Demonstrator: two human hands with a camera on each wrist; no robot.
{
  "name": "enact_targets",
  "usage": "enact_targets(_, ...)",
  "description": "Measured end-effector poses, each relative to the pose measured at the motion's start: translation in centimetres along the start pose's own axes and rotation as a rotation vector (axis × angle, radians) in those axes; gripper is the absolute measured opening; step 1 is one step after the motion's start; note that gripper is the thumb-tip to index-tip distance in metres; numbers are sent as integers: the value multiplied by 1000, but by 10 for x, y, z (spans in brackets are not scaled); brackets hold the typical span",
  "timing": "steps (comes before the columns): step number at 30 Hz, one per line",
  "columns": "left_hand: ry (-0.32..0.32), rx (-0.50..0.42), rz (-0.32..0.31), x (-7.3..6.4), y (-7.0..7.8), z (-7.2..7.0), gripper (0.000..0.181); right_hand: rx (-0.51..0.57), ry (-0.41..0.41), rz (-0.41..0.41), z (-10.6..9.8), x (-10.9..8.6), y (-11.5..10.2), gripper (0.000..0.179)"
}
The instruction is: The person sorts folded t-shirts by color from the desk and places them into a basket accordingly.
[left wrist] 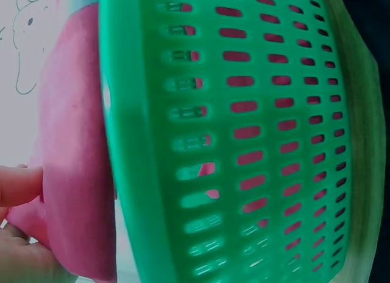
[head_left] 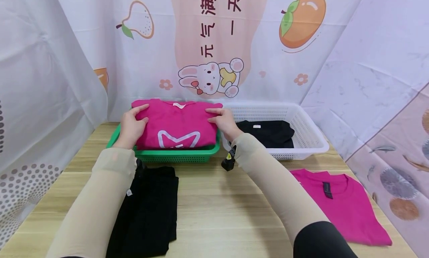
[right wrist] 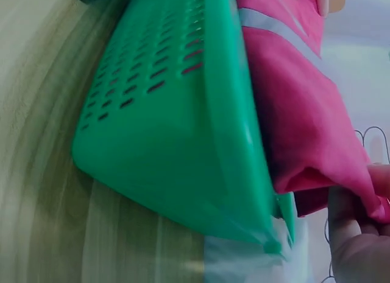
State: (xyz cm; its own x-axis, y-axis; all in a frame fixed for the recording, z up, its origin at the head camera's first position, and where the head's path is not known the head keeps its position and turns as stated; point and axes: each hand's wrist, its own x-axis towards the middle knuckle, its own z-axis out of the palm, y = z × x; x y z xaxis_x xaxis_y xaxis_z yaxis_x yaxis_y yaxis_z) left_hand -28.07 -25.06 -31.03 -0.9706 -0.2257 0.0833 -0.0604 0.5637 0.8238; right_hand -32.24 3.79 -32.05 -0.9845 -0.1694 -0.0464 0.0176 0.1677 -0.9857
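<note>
A folded pink T-shirt [head_left: 181,120] with a white star outline lies in the green basket [head_left: 177,153], its collar label toward the back. My left hand [head_left: 130,127] grips its left side; in the left wrist view the thumb presses on the pink cloth [left wrist: 73,149] above the basket rim. The right hand [head_left: 225,122] holds the opposite side. In the right wrist view, thumb and fingers pinch the folded edge of the pink cloth [right wrist: 311,125], which stands above the rim. Most of the basket's inside is hidden by the shirt.
Beside the green basket stands a white basket [head_left: 311,150] with a folded black garment [head_left: 273,133] in it. Another folded black garment [head_left: 147,213] lies at the front left of the wooden table [head_left: 214,220]. A second pink T-shirt [head_left: 352,209] lies at the right. A printed curtain [head_left: 268,75] hangs behind.
</note>
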Motion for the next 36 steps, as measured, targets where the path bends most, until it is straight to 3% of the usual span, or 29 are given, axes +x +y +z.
enact_targets(17,31,46,-26,-1,-11,2,58,3,-5,22,15,-1,14,44)
enact_targets(25,54,85,-8,-4,-19,2,55,10,-23,18,14,-3,18,48)
enact_targets(30,44,96,-13,-10,-24,-1,50,34,-3,2,9,-3,21,49)
enact_targets(36,9,102,5,-17,-25,-6,49,-42,50,-20,1,-8,21,45)
